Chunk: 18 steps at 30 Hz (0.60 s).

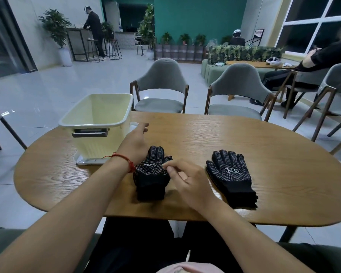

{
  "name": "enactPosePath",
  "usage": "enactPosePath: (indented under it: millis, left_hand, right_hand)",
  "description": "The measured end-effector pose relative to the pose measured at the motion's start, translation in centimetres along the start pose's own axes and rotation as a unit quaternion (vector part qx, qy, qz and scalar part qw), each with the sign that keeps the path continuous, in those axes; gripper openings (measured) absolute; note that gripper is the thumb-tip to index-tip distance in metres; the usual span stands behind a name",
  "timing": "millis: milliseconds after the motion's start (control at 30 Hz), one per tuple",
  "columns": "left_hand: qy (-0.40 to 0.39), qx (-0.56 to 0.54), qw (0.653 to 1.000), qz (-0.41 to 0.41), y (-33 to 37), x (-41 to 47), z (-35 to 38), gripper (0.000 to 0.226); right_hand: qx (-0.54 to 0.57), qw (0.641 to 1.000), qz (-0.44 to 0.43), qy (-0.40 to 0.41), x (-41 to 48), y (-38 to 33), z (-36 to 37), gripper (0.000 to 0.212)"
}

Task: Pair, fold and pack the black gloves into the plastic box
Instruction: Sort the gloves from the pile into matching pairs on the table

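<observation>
Two stacks of black dotted gloves lie on the wooden table [244, 138]. The left stack [151, 174] is in front of me; the right stack [231, 174] lies flat, fingers pointing away. My left hand [135, 140] hovers with relaxed fingers between the left stack and the pale yellow plastic box [96, 123], holding nothing. My right hand [187, 178] sits just right of the left stack, its thumb and forefinger pinching the edge of the top glove. The box stands open on its white lid [87, 161] at the table's left.
Two grey chairs [159, 89] stand at the far side of the table. A person sits at the right on another chair [331, 89]. Tiled floor lies beyond the table's left edge.
</observation>
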State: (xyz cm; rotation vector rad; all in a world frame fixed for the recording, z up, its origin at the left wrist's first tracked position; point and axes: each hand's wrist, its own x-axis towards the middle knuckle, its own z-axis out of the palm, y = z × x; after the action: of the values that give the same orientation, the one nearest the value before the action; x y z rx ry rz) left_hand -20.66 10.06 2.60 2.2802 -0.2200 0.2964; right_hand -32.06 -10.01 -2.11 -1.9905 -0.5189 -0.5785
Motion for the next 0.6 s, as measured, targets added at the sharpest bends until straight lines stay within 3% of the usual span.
enactPosePath:
  millis: [100, 233, 367, 500, 600]
  left_hand:
    - [-0.091, 0.058, 0.992, -0.07, 1.1, -0.7, 0.6, 0.058]
    - [-0.162, 0.203, 0.964, -0.051, 1.7, -2.0, 3.9, 0.043]
    - [-0.152, 0.297, 0.94, -0.068, 1.3, -3.4, 6.8, 0.062]
    - [-0.151, 0.303, 0.937, -0.081, 1.5, -4.3, 7.5, 0.069]
    - [-0.162, 0.307, 0.934, -0.081, 1.4, -4.2, 7.4, 0.071]
  right_hand:
    - [0.002, 0.997, 0.081, 0.013, 1.0, -0.5, -1.9, 0.018]
    - [-0.141, 0.978, 0.149, -0.027, 3.2, 0.4, -6.0, 0.03]
    - [-0.28, 0.934, 0.212, -0.066, 4.5, 3.4, -9.4, 0.048]
    - [-0.381, 0.864, 0.278, -0.175, 3.7, 5.8, -10.1, 0.052]
    - [-0.406, 0.848, 0.279, -0.197, 2.2, 6.9, -9.6, 0.06]
